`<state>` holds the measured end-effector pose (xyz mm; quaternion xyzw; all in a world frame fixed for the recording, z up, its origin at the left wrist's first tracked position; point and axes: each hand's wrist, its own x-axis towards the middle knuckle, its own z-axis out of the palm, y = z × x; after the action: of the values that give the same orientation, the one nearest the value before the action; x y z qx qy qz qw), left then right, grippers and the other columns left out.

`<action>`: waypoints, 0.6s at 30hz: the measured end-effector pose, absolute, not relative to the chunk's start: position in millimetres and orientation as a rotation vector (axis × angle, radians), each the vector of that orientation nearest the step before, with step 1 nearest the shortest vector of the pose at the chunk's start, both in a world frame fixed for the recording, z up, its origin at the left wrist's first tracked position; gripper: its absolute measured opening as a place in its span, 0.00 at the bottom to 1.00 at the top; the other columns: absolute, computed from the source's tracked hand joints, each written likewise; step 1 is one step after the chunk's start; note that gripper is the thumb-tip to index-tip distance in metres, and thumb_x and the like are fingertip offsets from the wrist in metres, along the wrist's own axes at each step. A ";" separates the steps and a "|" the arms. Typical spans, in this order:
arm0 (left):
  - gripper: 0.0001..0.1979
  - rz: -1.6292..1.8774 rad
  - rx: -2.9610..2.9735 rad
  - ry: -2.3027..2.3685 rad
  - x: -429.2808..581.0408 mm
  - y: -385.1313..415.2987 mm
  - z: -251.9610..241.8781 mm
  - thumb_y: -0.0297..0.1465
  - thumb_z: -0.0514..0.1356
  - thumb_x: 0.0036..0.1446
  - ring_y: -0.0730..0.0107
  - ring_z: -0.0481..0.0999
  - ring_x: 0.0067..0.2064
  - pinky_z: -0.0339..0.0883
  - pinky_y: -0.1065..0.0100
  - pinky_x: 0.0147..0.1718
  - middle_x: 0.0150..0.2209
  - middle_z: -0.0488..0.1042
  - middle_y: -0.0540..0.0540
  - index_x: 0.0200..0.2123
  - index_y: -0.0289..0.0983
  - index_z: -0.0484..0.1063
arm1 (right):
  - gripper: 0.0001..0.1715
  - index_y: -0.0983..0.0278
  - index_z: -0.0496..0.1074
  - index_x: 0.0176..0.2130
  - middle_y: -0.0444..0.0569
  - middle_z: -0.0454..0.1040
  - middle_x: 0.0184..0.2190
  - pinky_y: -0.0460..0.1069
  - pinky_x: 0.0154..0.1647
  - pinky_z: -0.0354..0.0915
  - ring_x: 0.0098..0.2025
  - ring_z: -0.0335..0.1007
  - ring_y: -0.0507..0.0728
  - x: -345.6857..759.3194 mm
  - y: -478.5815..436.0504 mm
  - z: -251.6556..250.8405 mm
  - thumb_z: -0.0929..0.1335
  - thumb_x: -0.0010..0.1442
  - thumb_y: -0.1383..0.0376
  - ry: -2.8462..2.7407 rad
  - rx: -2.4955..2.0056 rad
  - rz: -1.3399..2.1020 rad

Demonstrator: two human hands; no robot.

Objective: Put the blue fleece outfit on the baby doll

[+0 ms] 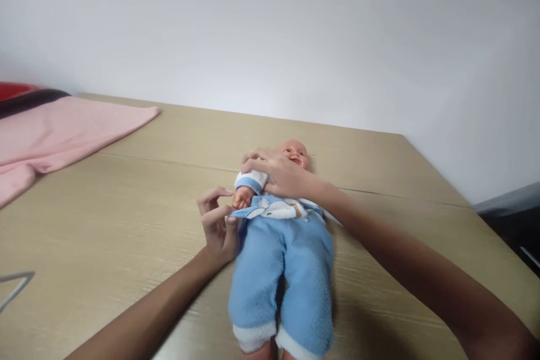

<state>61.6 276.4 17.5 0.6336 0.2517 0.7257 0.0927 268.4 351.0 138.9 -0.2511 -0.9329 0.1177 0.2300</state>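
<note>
A baby doll (295,153) lies on its back on the table, head away from me, in fuzzy blue trousers (261,259) with white cuffs. Its top (276,208) is blue and white with a printed figure, and the hem is lifted at the left side. My left hand (219,222) pinches that hem's corner, close beside the doll's small hand (242,198). Across the doll's chest reaches my right hand (274,171), its fingers curled over the white and blue sleeve (252,181). It hides the shoulder and part of the chest.
The wooden table (126,225) meets a pale wall at the back. A pink cloth (76,129) lies at the left, with a red and black object (25,93) behind it. A thin grey-white bent piece (19,284) shows at the left edge.
</note>
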 end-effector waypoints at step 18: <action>0.21 1.448 1.186 0.981 57.2 313.1 38.0 0.55 0.68 0.69 0.67 0.80 0.41 0.74 0.69 0.41 0.40 0.79 0.51 0.44 0.44 0.72 | 0.12 0.62 0.75 0.47 0.46 0.80 0.40 0.51 0.44 0.63 0.42 0.74 0.58 267.4 304.6 122.8 0.68 0.76 0.56 -2.112 -1.255 0.743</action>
<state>57.2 313.1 38.0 0.4888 0.4043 0.5966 0.4917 267.4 304.6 122.8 -0.4690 -0.7890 0.2775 0.2837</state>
